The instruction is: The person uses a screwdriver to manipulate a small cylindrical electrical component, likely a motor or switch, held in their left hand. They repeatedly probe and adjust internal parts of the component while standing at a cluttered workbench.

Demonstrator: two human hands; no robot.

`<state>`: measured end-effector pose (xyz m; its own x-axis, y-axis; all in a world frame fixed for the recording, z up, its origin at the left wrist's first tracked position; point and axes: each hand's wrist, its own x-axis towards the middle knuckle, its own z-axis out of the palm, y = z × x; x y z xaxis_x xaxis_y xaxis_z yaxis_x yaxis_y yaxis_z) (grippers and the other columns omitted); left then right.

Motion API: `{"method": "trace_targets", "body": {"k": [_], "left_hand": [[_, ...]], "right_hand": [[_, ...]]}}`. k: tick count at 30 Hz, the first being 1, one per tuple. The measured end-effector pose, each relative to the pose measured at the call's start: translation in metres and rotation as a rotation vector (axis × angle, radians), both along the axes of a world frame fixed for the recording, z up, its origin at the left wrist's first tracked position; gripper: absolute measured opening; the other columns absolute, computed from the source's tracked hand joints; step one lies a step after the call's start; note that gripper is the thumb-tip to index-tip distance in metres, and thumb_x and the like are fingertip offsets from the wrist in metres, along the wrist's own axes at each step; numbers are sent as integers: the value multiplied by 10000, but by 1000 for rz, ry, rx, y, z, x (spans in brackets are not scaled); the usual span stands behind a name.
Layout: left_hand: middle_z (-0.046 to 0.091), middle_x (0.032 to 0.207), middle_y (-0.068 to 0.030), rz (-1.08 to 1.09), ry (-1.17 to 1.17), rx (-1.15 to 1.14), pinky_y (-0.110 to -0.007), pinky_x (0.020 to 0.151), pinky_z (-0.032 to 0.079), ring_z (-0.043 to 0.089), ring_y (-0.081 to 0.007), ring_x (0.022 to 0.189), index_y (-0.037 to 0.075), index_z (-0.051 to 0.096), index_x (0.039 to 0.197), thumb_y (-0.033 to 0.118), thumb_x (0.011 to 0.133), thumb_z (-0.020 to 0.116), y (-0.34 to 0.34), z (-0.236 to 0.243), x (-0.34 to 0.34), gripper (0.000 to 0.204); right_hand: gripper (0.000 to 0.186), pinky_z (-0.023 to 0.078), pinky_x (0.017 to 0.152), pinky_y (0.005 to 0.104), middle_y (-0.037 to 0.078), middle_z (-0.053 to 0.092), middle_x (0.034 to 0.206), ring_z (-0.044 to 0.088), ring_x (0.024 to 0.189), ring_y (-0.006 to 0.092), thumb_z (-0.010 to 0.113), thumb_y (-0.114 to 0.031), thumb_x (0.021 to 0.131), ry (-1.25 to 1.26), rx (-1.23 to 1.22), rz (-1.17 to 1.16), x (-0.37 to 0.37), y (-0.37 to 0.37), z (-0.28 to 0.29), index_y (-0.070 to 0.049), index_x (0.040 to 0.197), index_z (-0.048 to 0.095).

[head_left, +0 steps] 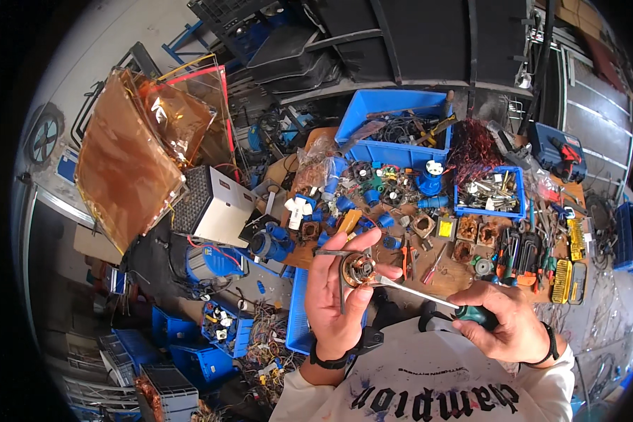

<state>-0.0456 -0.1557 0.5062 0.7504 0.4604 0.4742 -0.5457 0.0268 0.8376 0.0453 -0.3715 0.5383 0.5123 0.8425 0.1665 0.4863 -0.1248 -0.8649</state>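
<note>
In front of my chest, my left hand is closed around a small motor part with a round, copper-coloured centre and a dark, angled metal plate. My right hand grips a screwdriver by its green handle, most of which the fingers cover. Its bright shaft points left, and the tip meets the lower right edge of the motor part. Whether the tip sits in a slot or only rests there, I cannot tell. Beyond my hands is a wooden bench crowded with parts.
A large blue bin of tools and wires stands at the back. Right of it, a smaller blue crate holds metal pieces. Pliers and hex keys lie at the bench's right. A blue basket is beside my left wrist; blue bins stand lower left.
</note>
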Motion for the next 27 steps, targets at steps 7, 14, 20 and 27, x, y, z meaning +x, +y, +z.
{"method": "trace_targets", "body": {"k": [7,14,20,27], "left_hand": [[503,1247,-252,-60,-4,67,-402,810,538,630,-307,961,3,356,1320,47,894,574,7,-3,2,481],[540,1140,-225,32,50,100,-408,700,574,632,-288,852,-14,384,1256,129,876,622,4,-7,4,471],[554,1122,-226,45,64,124,-390,643,581,668,-286,737,-7,380,1262,158,868,644,5,-6,4,503],[570,1106,-227,61,72,135,-404,649,591,666,-282,723,0,393,1289,158,864,652,5,-2,3,523]], "right_hand": [[309,531,630,337,101,655,974,662,766,275,675,-75,797,-43,39,3,3,-1,-3,-56,1098,610],[305,516,573,338,121,657,946,652,683,261,678,-56,795,14,-2,37,7,-3,4,-38,1092,610],[292,527,641,345,147,660,957,668,775,287,680,-27,787,49,88,107,15,-4,5,1,1069,609],[274,528,657,350,155,664,957,670,800,297,680,-15,779,48,57,112,18,-8,19,3,1045,615]]}}
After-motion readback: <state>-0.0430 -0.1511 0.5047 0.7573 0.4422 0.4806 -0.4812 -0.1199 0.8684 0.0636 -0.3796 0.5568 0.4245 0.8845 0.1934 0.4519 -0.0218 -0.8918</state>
